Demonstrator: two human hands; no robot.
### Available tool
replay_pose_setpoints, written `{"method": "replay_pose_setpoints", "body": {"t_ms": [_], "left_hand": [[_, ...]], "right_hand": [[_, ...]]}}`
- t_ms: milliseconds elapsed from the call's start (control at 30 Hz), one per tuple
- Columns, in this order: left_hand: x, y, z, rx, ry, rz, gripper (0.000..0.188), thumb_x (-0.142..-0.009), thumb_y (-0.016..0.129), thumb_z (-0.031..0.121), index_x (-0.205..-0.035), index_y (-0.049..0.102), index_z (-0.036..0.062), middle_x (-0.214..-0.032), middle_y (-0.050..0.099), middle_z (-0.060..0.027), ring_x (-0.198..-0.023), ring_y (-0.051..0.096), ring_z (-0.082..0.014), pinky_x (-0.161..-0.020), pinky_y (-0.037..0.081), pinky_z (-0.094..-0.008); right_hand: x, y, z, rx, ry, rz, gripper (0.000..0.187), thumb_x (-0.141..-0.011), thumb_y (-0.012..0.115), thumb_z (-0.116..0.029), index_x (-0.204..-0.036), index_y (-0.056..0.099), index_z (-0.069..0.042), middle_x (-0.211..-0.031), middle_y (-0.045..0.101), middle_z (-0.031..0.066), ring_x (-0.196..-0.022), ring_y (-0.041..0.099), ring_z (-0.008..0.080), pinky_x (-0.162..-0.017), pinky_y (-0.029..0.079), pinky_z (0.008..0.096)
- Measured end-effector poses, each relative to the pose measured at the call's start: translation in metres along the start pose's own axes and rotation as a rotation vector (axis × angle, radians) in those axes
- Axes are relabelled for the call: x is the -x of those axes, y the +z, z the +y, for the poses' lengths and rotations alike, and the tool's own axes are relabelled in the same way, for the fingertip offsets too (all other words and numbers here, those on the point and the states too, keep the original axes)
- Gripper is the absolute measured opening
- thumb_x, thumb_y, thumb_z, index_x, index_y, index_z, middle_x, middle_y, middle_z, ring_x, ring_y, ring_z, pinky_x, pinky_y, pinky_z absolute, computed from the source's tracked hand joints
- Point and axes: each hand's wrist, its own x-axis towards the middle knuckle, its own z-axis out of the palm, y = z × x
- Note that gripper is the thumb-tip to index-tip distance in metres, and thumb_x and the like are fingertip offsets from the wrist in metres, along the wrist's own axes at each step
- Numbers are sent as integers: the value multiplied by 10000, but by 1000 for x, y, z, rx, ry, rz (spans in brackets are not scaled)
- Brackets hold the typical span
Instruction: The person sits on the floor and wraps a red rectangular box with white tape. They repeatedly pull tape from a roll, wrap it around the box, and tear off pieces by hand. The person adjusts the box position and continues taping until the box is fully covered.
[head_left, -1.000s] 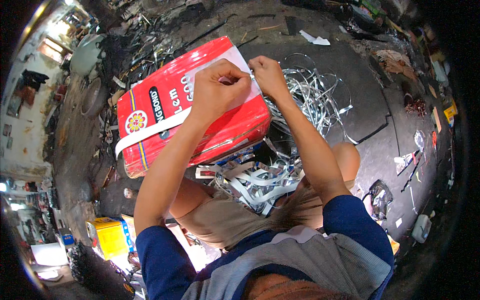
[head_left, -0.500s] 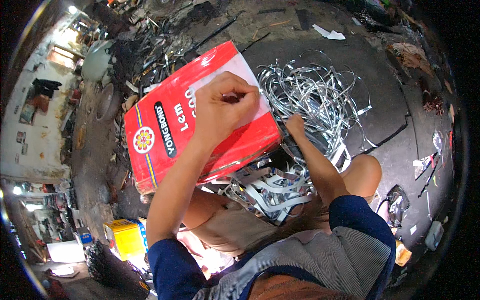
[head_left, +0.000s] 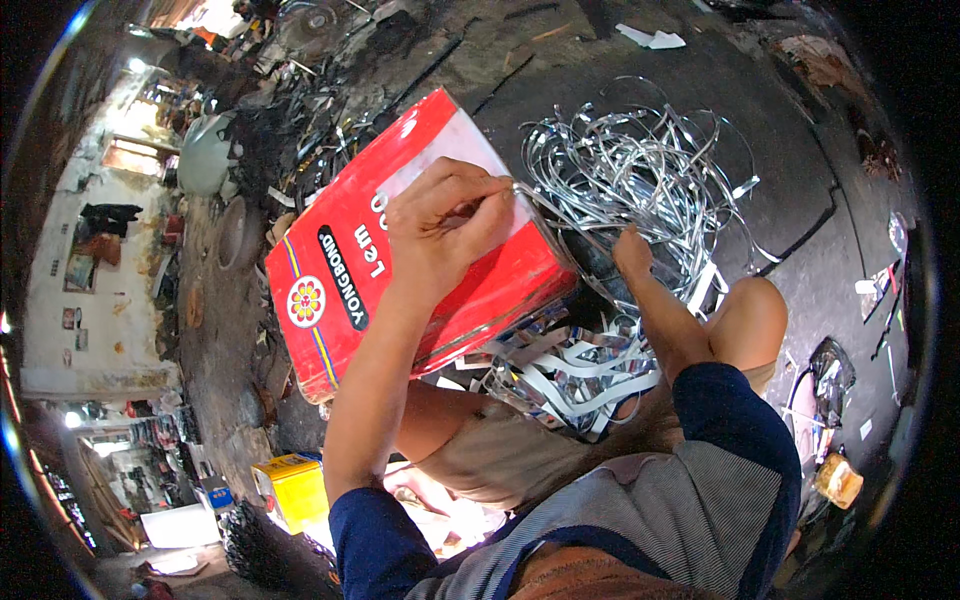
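Observation:
A red metal can [head_left: 300, 345] lies on its side before me, printed with a flower emblem and a pale panel. Over its upper face is my left hand [head_left: 445, 215], thumb and forefinger pinched on the end of a thin silver strip [head_left: 540, 200] at the can's right edge. My right hand [head_left: 632, 255] is closed just right of the can, on the strip that runs to it from the left hand; its fingertips are partly hidden. A tangled heap of shiny silver strips [head_left: 650, 170] lies beyond it. Flatter white and silver strips [head_left: 575, 375] are bunched between the can and my legs.
A yellow box-shaped can [head_left: 290, 490] stands at my lower left. Black plastic [head_left: 830, 370] and an orange-brown lump [head_left: 838, 482] lie at the right. Scraps litter the dark floor [head_left: 760, 110], with white paper [head_left: 650, 38] at the far side. A white wall [head_left: 80, 330] rises at left.
My right hand has moved a little to the right, away from the can's edge. The left hand keeps its pinch at the same edge. The whole view has shifted slightly.

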Motion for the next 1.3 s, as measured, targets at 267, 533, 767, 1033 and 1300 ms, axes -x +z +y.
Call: {"method": "replay_pose_setpoints", "body": {"t_ms": [267, 533, 767, 1033, 1300], "left_hand": [[25, -10, -1, -326, 296, -59, 311, -827, 758, 51, -1138, 740, 47, -1025, 679, -121, -899, 658, -247, -763, 539, -339], [16, -4, -3, -620, 415, -60, 370, -930, 667, 317, -1284, 710, 219, -1258, 644, -121, -1034, 631, -281, -910, 515, -403], [21, 1, -3, -461, 295, -60, 340, -935, 674, 319, -1262, 720, 236, -1280, 635, -110, -1017, 646, -256, -889, 543, -393], [21, 2, -4, -403, 292, -29, 368, -890, 685, 267, -1255, 709, 231, -1219, 644, -89, -996, 622, -275, -864, 533, -393], [56, 22, 55, -336, 373, -175, 502, -784, 705, 74, -1280, 654, 135, -1292, 610, -153, -1144, 614, -346, -944, 526, -441]], "right_hand": [[-6, -40, 25, 37, 118, 121, 313, -944, 502, -225, -1106, 683, -28, -1066, 708, 275, -1015, 695, 452, -890, 558, 543], [-84, -208, 119, -501, 972, 385, 298, -898, 621, -277, -1012, 753, -36, -1028, 745, 176, -968, 731, 295, -799, 583, 465], [-6, -116, 50, -514, 838, 637, 853, -747, 724, -267, -1437, 337, 51, -1400, 518, 328, -1166, 625, 438, -943, 536, 534], [138, -39, 43, 93, 141, -300, 354, -806, 692, -224, -1108, 729, -43, -1140, 706, 235, -1104, 677, 400, -956, 529, 479], [165, -171, -53, -201, -482, -366, 211, -889, 646, -203, -966, 752, -37, -851, 713, 211, -792, 679, 300, -729, 526, 421]]}}
